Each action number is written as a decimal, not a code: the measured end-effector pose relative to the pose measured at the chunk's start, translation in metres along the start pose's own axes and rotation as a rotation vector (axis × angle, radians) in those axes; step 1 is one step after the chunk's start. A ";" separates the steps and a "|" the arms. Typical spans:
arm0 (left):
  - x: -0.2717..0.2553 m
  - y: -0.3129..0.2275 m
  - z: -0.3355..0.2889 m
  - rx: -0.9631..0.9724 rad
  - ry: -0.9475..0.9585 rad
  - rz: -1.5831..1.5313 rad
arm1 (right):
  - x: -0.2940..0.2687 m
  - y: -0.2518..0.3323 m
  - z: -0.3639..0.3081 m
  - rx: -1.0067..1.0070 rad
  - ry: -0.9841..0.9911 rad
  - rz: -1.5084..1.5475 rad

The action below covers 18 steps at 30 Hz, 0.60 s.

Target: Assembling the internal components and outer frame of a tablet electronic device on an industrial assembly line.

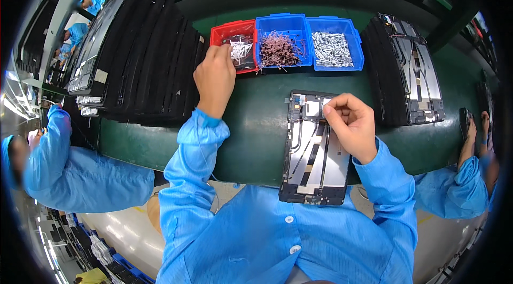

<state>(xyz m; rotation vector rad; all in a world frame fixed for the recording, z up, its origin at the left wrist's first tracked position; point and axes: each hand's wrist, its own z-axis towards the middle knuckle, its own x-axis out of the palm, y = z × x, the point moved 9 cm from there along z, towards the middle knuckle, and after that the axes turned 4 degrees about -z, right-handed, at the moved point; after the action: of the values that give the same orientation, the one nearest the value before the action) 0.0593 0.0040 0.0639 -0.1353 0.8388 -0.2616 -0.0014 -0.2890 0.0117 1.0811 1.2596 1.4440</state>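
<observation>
Clock from the open tablet (316,150), which sits mid tabletop (256,113), lower end apparently past the near edge. Main risk: a downward push there, or torso contact, tips or slides it. Exposed flat cables could also snag under the right hand (352,121), thumb and forefinger together at its 1 o'clock corner; can't tell if a part's between them. Left hand (215,78) is at the red bin (218,35), 11 o'clock; can't tell if the fingertips are clamped. Tall left stack (141,54), 10 o'clock, crowds that hand; an elbow knock could shift it. Blue bins (352,51) of loose small parts at 12; catching a rim spills them. Right stack (395,64) 1–2 o'clock. Co-workers (91,177) at 9 and 3–4.
</observation>
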 end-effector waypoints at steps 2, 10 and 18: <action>-0.003 -0.008 -0.015 0.018 0.042 0.016 | -0.009 -0.005 -0.006 -0.009 -0.028 -0.117; -0.002 -0.092 -0.155 -0.563 0.950 -0.891 | -0.026 -0.030 -0.045 -0.018 -0.172 -0.057; 0.039 -0.128 -0.172 -0.871 0.841 -1.415 | -0.027 -0.026 -0.053 -0.097 -0.154 -0.149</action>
<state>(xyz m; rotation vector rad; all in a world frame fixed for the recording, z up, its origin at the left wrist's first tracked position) -0.0672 -0.1326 -0.0494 -1.5449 1.5391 -1.3267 -0.0450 -0.3240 -0.0209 0.9922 1.1245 1.2719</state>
